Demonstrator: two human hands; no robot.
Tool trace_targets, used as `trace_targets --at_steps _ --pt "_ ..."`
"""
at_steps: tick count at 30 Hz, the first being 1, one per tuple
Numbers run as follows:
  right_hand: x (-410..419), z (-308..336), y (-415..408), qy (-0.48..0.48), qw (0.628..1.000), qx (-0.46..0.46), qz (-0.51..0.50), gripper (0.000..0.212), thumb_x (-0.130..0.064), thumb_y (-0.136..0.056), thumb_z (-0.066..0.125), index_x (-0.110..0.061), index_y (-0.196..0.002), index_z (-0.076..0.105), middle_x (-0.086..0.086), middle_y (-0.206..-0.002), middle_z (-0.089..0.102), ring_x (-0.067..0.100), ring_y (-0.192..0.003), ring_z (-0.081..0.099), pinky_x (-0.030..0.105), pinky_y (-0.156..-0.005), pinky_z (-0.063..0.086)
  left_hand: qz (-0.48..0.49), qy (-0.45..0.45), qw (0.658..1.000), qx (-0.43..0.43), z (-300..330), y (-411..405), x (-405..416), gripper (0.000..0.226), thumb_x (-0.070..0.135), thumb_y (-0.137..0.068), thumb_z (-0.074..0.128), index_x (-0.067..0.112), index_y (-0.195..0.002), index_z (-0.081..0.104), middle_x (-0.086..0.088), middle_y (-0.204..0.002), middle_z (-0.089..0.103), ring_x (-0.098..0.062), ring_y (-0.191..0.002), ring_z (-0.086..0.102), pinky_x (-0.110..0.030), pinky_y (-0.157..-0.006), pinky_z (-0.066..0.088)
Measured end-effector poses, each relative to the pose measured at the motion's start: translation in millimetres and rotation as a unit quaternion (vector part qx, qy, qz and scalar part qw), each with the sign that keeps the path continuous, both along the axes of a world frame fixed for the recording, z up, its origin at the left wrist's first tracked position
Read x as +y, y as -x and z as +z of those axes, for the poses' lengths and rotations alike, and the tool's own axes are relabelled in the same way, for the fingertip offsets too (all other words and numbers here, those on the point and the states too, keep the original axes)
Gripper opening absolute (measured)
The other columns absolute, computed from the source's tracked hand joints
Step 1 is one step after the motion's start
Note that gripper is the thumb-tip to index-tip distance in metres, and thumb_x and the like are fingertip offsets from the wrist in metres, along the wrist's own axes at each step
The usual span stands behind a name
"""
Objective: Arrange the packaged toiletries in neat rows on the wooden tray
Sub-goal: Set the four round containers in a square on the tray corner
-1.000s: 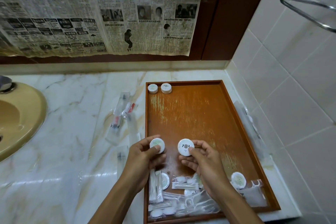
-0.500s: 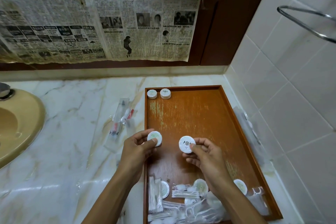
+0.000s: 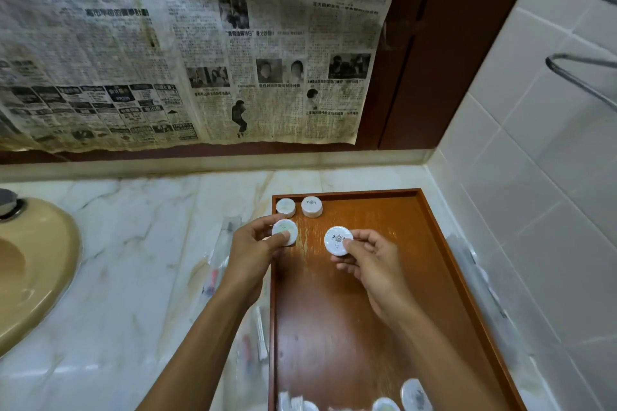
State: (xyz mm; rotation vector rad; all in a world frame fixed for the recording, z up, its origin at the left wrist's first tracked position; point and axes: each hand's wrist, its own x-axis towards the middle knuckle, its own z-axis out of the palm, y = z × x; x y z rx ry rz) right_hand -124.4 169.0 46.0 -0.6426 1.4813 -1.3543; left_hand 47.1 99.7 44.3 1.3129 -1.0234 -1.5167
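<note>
emblem-printed round pack point(image 3: 338, 240), Chinese-print newspaper point(image 3: 200, 53)

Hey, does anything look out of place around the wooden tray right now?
Yes. Clear-wrapped packets lie loose on the marble counter left of the wooden tray, outside it, and more packets sit wedged between the tray and the tiled wall.

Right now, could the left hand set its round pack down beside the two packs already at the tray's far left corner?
Probably yes: the left hand holds its pack just short of them, nothing between.
</note>
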Motion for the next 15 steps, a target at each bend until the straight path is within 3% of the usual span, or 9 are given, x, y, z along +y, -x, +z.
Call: trace_targets --at_steps 3,8,13,15 --pt "-31 -4 1 0.002 1.0 -0.007 -0.005 0.01 -0.005 -0.092 0.06 -0.005 -0.102 0.062 0.014 -0.084 0.074 0.025 -0.073 0.071 0.028 -0.065 0.058 -0.001 -0.004 1.0 -0.025 -3 3 -26 0.044 0.0 -0.08 0.072 0.019 -0.119 0.063 -0.01 -0.093 0.074 -0.026 -0.091 0.071 -0.039 -0.082 0.057" --pt "-79 -12 6 -0.003 1.0 -0.002 -0.006 0.008 -0.003 -0.092 0.059 -0.005 -0.099 0.062 0.016 -0.085 0.073 0.023 -0.072 0.071 0.026 -0.064 0.057 0.002 -0.009 0.999 -0.038 -8 7 -61 0.023 -0.003 -0.085 0.066 0.007 -0.105 0.069 -0.009 -0.091 0.073 -0.016 -0.082 0.07 -0.024 -0.065 0.055" --pt "-120 -27 14 -0.037 0.999 0.012 -0.017 0.007 -0.006 -0.093 0.059 -0.007 -0.098 0.062 0.013 -0.088 0.072 0.025 -0.075 0.073 0.033 -0.071 0.06 0.014 -0.004 0.994 -0.104 -24 11 -92 0.021 0.0 -0.087 0.063 0.007 -0.106 0.07 -0.008 -0.095 0.074 -0.016 -0.087 0.069 -0.021 -0.068 0.051" --pt "-132 -35 18 -0.056 0.997 0.056 -0.016 0.006 -0.008 -0.091 0.062 -0.008 -0.096 0.066 0.01 -0.085 0.072 0.022 -0.071 0.072 0.03 -0.066 0.059 0.025 0.0 0.99 -0.138 -30 13 -100 0.019 0.002 -0.086 0.066 0.008 -0.103 0.072 -0.005 -0.094 0.074 -0.01 -0.084 0.067 -0.018 -0.065 0.046"
